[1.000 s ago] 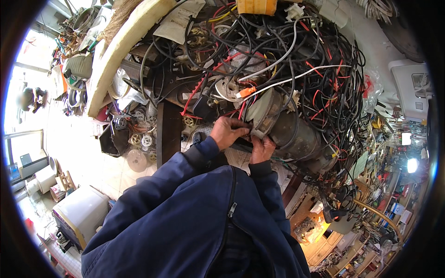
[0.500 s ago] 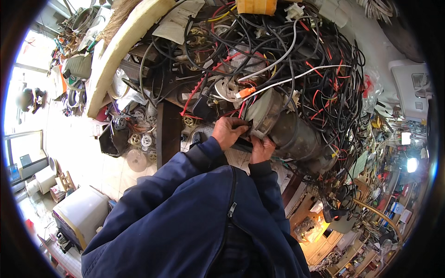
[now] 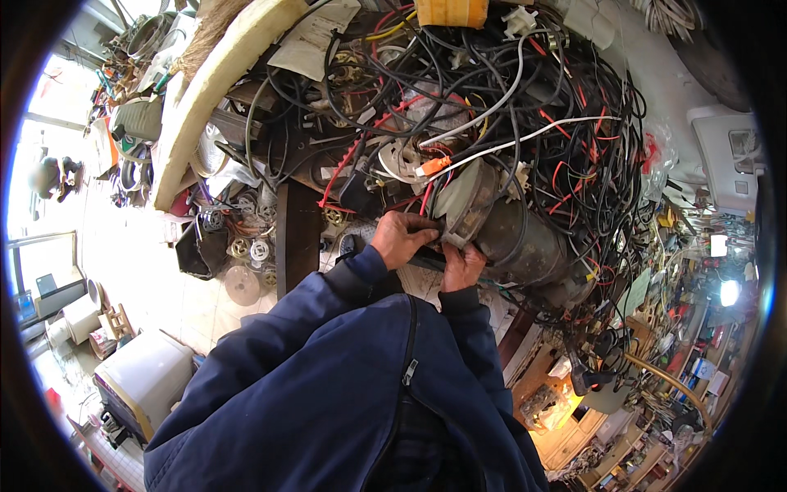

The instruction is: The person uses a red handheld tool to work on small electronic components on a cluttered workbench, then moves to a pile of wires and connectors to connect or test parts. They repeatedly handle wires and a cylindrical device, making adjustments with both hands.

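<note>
A grey, rounded housing, dusty and attached to or resting against a dark metal cylinder, lies at the near edge of a heap of cables. At its lower left edge my left hand is closed, thumb and forefinger pinched together. What sits between those fingertips is too small to make out. My right hand is closed at the housing's near edge, its fingertips curled against it and partly hidden. Just beyond lie an orange connector and a red wire.
Tangled black cables cover the bench beyond and to the right. A thick pale curved beam rises at the left. Below it are several spools and a round disc. A white box-shaped appliance stands at the lower left; a lit wooden surface lies lower right.
My left hand has shifted very slightly to the left, still pinched. The right hand and the housing stay in nearly the same place.
</note>
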Available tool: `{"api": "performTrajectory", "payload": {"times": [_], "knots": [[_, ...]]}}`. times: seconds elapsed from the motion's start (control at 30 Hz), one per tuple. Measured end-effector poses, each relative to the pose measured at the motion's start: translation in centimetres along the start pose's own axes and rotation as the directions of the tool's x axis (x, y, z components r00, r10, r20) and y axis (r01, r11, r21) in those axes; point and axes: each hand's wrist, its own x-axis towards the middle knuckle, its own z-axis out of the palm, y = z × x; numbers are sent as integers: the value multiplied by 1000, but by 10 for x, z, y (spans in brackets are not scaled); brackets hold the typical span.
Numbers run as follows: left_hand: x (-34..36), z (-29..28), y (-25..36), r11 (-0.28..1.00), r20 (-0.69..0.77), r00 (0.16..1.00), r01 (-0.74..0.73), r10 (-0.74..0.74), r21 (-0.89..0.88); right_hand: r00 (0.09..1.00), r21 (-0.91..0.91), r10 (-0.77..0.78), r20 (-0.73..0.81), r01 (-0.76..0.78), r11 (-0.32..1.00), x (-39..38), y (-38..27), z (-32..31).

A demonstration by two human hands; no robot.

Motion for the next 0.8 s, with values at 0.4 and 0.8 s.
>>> {"api": "performTrajectory", "payload": {"times": [0.4,0.8], "knots": [[0,6,2,995,-38,998,43,-47,-88,999,-89,-34,27,36,995,0,-13,-1],[-6,5,12,999,-29,999,21,-20,30,1000,-6,-9,22,9,1000,0,5,-4]]}}
